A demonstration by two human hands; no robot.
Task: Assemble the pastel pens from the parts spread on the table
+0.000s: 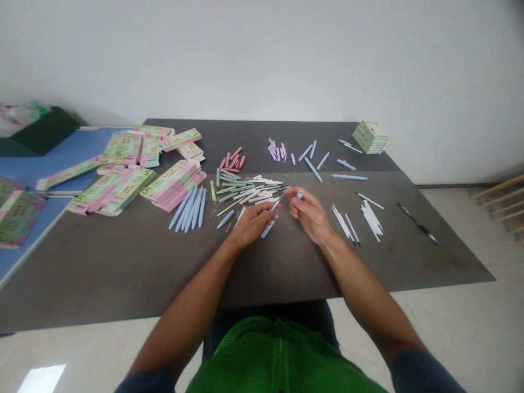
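My left hand [252, 224] is closed on a thin white pen refill [275, 206] that sticks out past its fingertips. A light blue pen barrel [269, 227] shows just beside and below these fingers; whether the hand grips it too, I cannot tell. My right hand [310, 214] pinches a short light blue pen part [300, 194] between thumb and finger, a little apart from the left hand. Beyond both hands lies a loose pile of white refills [262, 192] mixed with green pen parts [229, 179].
Finished-looking blue pens [191, 210] lie side by side on the left, near flat printed boxes [176, 183]. Purple parts [278, 150], red parts [233, 159] and blue barrels [313, 169] lie farther back. Refills [371, 219] and a black pen [417, 222] lie right.
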